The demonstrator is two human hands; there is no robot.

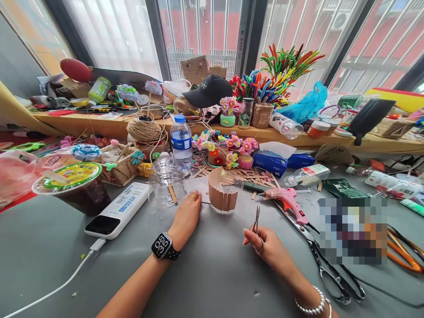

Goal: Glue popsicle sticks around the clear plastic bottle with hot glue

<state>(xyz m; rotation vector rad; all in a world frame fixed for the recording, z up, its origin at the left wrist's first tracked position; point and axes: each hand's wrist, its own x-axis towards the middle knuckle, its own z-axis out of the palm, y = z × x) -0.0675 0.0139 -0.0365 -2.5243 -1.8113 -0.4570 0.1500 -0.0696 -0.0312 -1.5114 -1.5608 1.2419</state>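
In the middle of the grey table stands a small cup (222, 196) of upright wooden craft-stick pieces set around a clear plastic base. To its left, my left hand (187, 216) rests on the table with its fingers curled together; a bit of something dark shows by the fingertips, too hidden to name. Beside that hand is a cut clear plastic bottle (165, 183) with a craft stick by it. My right hand (266, 245) grips small silver scissors (256, 218), their tips pointing up, to the right of the cup and apart from it.
A pink glue gun (286, 198) and large scissors (326, 265) lie at right. Loose craft sticks (202, 171) are spread behind the cup. At left are a white power bank (119, 210) with a cable and a lidded drink cup (77, 185). A water bottle (181, 143) stands behind.
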